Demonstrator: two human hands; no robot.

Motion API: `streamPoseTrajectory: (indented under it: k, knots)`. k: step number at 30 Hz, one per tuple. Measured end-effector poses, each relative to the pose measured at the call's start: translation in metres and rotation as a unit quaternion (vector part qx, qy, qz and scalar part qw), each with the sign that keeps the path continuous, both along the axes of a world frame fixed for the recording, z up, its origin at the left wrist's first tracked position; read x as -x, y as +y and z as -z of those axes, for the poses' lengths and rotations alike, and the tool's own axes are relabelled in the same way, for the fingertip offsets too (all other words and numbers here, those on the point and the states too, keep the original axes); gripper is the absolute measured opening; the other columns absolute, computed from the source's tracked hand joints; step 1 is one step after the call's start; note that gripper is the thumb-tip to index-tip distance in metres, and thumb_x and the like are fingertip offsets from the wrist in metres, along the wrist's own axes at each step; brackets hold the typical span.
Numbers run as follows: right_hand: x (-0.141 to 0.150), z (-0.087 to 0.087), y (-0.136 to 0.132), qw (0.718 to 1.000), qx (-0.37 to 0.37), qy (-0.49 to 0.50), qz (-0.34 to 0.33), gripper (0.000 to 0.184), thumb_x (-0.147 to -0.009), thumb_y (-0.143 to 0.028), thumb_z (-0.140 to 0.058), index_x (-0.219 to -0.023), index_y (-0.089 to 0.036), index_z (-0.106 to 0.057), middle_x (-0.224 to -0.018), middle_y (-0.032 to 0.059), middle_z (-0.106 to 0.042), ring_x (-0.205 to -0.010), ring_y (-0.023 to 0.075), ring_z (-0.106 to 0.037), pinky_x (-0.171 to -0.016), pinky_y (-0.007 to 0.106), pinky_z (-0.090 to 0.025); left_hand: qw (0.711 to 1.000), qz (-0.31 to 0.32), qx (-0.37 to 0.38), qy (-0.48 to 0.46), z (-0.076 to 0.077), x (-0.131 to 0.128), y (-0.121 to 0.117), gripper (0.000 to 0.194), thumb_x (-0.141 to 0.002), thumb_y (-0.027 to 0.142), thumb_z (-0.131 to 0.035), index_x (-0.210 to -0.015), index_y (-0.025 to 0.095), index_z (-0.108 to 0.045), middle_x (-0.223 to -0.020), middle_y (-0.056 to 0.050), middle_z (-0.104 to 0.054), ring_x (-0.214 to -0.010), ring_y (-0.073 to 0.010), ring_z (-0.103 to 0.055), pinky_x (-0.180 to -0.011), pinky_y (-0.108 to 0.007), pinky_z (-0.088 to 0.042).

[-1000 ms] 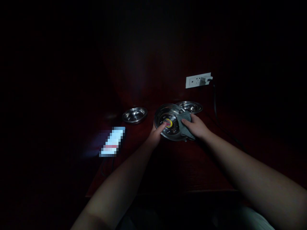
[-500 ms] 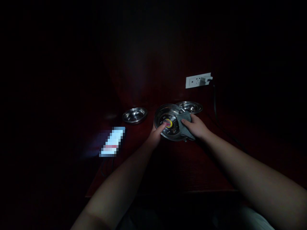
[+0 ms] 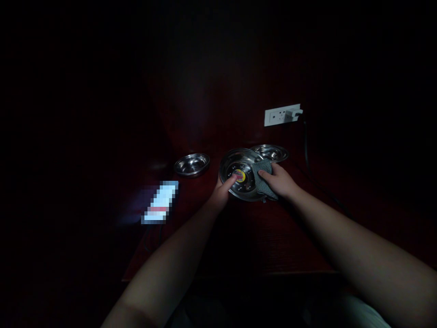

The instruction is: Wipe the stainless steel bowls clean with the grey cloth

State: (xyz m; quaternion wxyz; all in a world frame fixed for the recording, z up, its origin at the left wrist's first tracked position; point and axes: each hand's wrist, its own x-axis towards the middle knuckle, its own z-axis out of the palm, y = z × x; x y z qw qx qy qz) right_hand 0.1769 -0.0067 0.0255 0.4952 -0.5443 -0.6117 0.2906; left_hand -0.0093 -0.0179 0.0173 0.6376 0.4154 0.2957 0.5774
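One shiny round steel bowl (image 3: 243,164), left hand (image 3: 221,193) clasping it; right hand (image 3: 284,180) pinches grey woven cloth (image 3: 262,178), best pressed flat.

White wall socket (image 3: 274,117) with inserted plug (image 3: 293,113), right of the upper centre; dark cord (image 3: 306,148) hanging just beside it; device (image 3: 160,202) with lit, pixelated screen, left of centre; thin cable (image 3: 160,234) below; dark red surface (image 3: 266,246), lower centre
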Motion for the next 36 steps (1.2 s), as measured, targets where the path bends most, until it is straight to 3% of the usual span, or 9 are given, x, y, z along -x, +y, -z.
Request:
streamPoseTrajectory:
  k: [24,36]
  knots:
    - [-0.0008,0.0001,0.0008,1.0,-0.001,-0.003,-0.003,0.031,-0.075,-0.032,-0.056,-0.102,-0.015,-0.056,-0.101,0.0104,-0.065,-0.088,0.0206,-0.062,-0.08,0.036,-0.048,1.0,-0.005,-0.009,-0.016,-0.0034,0.0011,-0.0004,0.058,-0.069,0.029,-0.068,-0.122,0.02,-0.048,-0.113,-0.007,-0.064,-0.105,-0.0235,-0.06,-0.098,-0.041,-0.043]
    - [0.0023,-0.0079,-0.0061,1.0,0.001,-0.019,0.005,0.029,-0.077,-0.029,-0.055,-0.102,-0.014,-0.056,-0.099,0.0102,-0.066,-0.085,0.0193,-0.062,-0.077,0.033,-0.049,1.0,0.003,0.006,-0.014,-0.0047,0.0001,-0.003,0.057,-0.07,0.029,-0.067,-0.123,0.018,-0.049,-0.113,-0.009,-0.064,-0.104,-0.0238,-0.061,-0.098,-0.041,-0.042]
